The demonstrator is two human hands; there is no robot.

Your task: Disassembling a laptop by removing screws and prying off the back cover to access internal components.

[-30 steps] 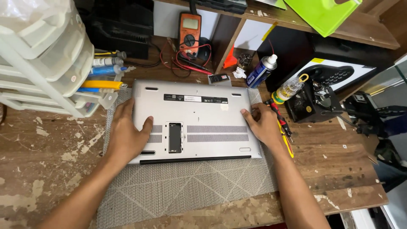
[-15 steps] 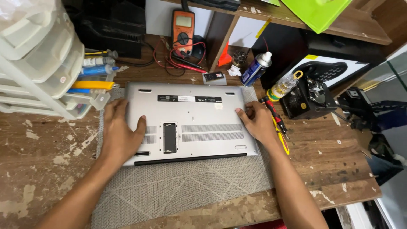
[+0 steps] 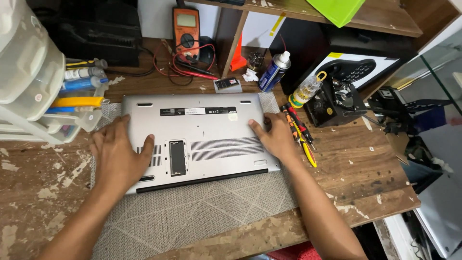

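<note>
Two hands, left hand [image 3: 117, 155] and right hand [image 3: 277, 138], press one laptop [image 3: 199, 139].

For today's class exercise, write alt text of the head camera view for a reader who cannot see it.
A person's left hand and right hand rest flat on a silver laptop lying bottom-up on a grey mat on a worn wooden workbench. Screwdrivers lie right of it; an orange multimeter and spray can stand behind.

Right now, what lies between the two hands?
In the head view, the upturned silver laptop's underside, with vent slots and a dark label, spans between left hand and right hand.
</note>
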